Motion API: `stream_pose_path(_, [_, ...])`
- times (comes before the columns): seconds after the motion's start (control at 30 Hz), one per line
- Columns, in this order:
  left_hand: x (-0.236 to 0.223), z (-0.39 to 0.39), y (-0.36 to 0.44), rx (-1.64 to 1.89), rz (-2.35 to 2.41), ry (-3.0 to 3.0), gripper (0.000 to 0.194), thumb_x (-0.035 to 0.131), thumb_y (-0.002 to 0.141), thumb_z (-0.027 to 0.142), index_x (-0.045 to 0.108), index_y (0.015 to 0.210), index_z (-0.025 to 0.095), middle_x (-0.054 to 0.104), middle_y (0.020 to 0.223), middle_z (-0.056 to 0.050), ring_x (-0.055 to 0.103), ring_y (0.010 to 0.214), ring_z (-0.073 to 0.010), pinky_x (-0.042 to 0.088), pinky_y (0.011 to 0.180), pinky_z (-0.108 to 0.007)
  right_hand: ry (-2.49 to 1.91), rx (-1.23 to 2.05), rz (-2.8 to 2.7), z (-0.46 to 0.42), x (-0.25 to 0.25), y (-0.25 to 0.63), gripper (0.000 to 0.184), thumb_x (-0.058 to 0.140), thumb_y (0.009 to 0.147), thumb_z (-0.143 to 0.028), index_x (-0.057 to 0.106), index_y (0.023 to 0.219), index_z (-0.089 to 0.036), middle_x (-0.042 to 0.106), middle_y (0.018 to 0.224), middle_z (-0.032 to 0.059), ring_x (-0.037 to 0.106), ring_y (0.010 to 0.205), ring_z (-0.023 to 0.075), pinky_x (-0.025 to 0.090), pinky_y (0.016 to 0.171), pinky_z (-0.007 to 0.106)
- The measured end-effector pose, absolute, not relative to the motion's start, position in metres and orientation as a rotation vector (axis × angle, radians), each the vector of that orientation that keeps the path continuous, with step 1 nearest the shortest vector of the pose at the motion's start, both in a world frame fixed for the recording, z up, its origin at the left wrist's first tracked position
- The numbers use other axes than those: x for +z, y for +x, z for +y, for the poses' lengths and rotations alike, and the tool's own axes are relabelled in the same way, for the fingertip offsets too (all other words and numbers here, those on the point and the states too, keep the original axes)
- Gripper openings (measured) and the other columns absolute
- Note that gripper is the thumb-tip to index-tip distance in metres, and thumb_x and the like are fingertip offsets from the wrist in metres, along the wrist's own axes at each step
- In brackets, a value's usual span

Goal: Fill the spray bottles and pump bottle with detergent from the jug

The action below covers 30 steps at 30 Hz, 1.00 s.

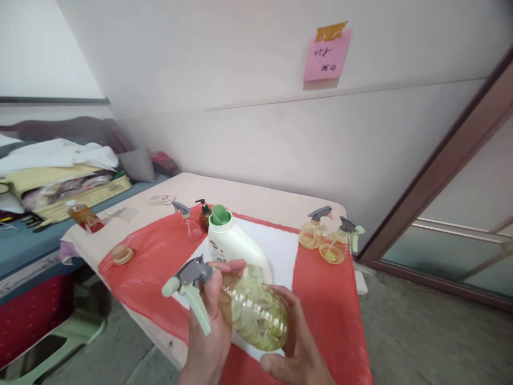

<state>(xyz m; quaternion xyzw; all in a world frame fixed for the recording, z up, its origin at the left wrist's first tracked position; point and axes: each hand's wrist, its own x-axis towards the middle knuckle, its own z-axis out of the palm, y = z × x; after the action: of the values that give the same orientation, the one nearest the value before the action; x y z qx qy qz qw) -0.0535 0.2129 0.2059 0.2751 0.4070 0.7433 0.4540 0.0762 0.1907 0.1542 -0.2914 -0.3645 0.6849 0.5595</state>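
Observation:
I hold a clear spray bottle tilted on its side above the table's near edge. Its grey and pale green trigger head points left. My left hand wraps the neck just behind the trigger head. My right hand cups the bottle's round body from below and the right. Right behind the bottle stands a white jug with a green funnel in its open mouth, on a white cloth.
A red sheet covers the table. On it stand two yellowish spray bottles at the right, a small clear sprayer, a brown pump bottle and a tape roll. A cluttered bed lies left; a sliding door right.

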Motion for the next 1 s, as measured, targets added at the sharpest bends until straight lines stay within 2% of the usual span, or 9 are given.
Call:
stream_pose_path(0.1, [0.205, 0.215, -0.055, 1.845, 0.994, 0.718, 0.02, 0.062, 0.079, 0.043, 0.061, 0.083, 0.023, 0.072, 0.096, -0.004, 0.065, 0.098, -0.0234, 0.049, 0.09, -0.04, -0.607, 1.975, -0.703, 0.194, 0.15, 0.078, 0.084, 0.069, 0.061, -0.069, 0.044, 0.13, -0.028, 0.057, 0.127, 0.0124, 0.064, 0.092, 0.023, 0.052, 0.065, 0.031])
stream_pose_path(0.17, [0.205, 0.215, -0.056, 1.852, 1.003, 0.752, 0.022, 0.063, 0.078, 0.044, 0.061, 0.082, 0.023, 0.072, 0.093, -0.004, 0.066, 0.095, -0.0229, 0.049, 0.09, -0.039, -0.603, 2.172, -0.613, 0.196, 0.152, 0.081, 0.071, 0.052, 0.075, -0.072, 0.05, 0.124, -0.022, 0.063, 0.117, 0.0153, 0.065, 0.076, 0.0188, 0.047, 0.051, 0.025])
stream_pose_path(0.23, [0.206, 0.216, -0.057, 1.87, 1.005, 0.76, 0.023, 0.063, 0.078, 0.045, 0.061, 0.082, 0.022, 0.073, 0.092, -0.005, 0.066, 0.094, -0.0226, 0.049, 0.091, -0.039, -0.552, 2.148, -0.575, 0.197, 0.156, 0.084, 0.06, 0.067, 0.072, -0.058, 0.054, 0.118, -0.022, 0.063, 0.117, 0.013, 0.064, 0.079, 0.017, 0.046, 0.055, 0.024])
stream_pose_path(0.33, [0.204, 0.217, -0.058, 1.885, 0.986, 0.735, 0.021, 0.061, 0.08, 0.043, 0.061, 0.085, 0.022, 0.072, 0.095, -0.005, 0.066, 0.097, -0.0222, 0.047, 0.093, -0.039, -0.46, 2.002, -0.534, 0.199, 0.157, 0.086, 0.072, 0.085, 0.053, -0.038, 0.052, 0.118, -0.032, 0.056, 0.131, 0.0057, 0.062, 0.096, 0.0203, 0.049, 0.069, 0.028])
stream_pose_path(0.43, [0.202, 0.218, -0.056, 1.884, 0.966, 0.737, 0.021, 0.063, 0.079, 0.042, 0.061, 0.084, 0.022, 0.072, 0.093, -0.005, 0.066, 0.094, -0.0214, 0.047, 0.093, -0.038, -0.451, 2.214, -0.486, 0.199, 0.15, 0.085, 0.066, 0.065, 0.069, -0.065, 0.05, 0.122, -0.03, 0.06, 0.125, 0.0095, 0.065, 0.088, 0.0212, 0.05, 0.064, 0.031])
stream_pose_path(0.5, [0.202, 0.218, -0.054, 1.885, 0.962, 0.738, 0.023, 0.065, 0.077, 0.042, 0.061, 0.083, 0.021, 0.072, 0.091, -0.005, 0.066, 0.092, -0.0215, 0.048, 0.091, -0.038, -0.455, 2.348, -0.488, 0.199, 0.147, 0.084, 0.066, 0.05, 0.077, -0.072, 0.052, 0.121, -0.024, 0.066, 0.109, 0.0118, 0.065, 0.075, 0.0177, 0.048, 0.058, 0.027])
stream_pose_path(0.6, [0.205, 0.217, -0.052, 1.887, 0.949, 0.678, 0.026, 0.064, 0.078, 0.044, 0.061, 0.085, 0.02, 0.071, 0.093, -0.007, 0.065, 0.094, -0.0222, 0.047, 0.09, -0.038, -0.463, 2.205, -0.521, 0.198, 0.151, 0.086, 0.057, 0.073, 0.067, -0.049, 0.054, 0.116, -0.026, 0.066, 0.107, 0.007, 0.065, 0.081, 0.0169, 0.048, 0.066, 0.027])
stream_pose_path(0.7, [0.211, 0.22, -0.058, 1.939, 0.937, 0.55, 0.03, 0.061, 0.08, 0.048, 0.061, 0.086, 0.019, 0.071, 0.091, -0.008, 0.065, 0.095, -0.0218, 0.047, 0.09, -0.038, -0.524, 1.998, -0.517, 0.2, 0.159, 0.091, 0.07, 0.08, 0.047, -0.018, 0.055, 0.111, -0.032, 0.064, 0.109, 0.0009, 0.062, 0.093, 0.0187, 0.047, 0.078, 0.031])
stream_pose_path(1.0, [0.225, 0.234, -0.095, 2.186, 0.922, 0.125, 0.037, 0.05, 0.08, 0.054, 0.057, 0.073, 0.018, 0.069, 0.085, -0.008, 0.064, 0.09, -0.0205, 0.046, 0.084, -0.034, -0.669, 1.882, -0.475, 0.212, 0.149, 0.107, 0.059, 0.063, 0.054, -0.026, 0.059, 0.112, -0.029, 0.065, 0.105, 0.0007, 0.06, 0.083, 0.0193, 0.045, 0.066, 0.029])
